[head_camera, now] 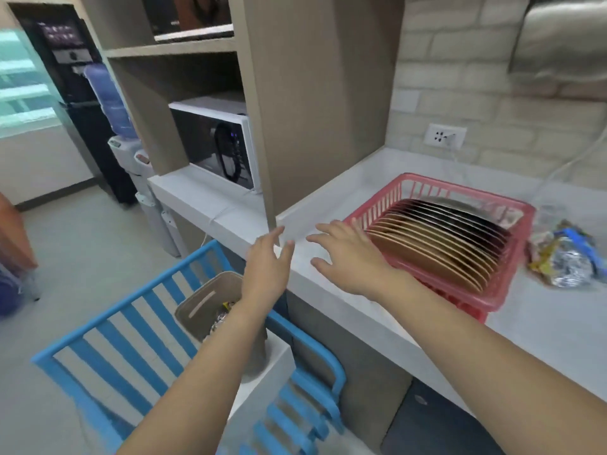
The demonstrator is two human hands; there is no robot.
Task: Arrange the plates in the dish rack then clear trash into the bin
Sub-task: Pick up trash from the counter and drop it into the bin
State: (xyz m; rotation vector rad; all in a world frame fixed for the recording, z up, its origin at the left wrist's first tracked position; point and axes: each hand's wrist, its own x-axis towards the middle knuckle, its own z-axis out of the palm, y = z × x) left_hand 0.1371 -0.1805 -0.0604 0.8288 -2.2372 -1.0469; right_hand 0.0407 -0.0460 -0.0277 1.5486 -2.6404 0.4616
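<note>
A red plastic dish rack [512, 205] stands on the grey counter and holds several plates [440, 244] on edge, tan ones in front and dark ones behind. Right of the rack lies a pile of wrappers and foil trash [565, 254]. A beige bin [210, 303] with some trash inside sits below the counter edge on a white block. My left hand [267, 267] hovers above the bin with straight fingers, holding nothing. My right hand [348, 254] is spread over the counter just left of the rack, empty.
A blue slatted chair [138, 323] stands under my arms beside the bin. A wooden shelf unit [295, 93] with a microwave [216, 146] rises at the counter's left end. A water dispenser [131, 152] stands further left. A wall socket [445, 136] is behind the rack.
</note>
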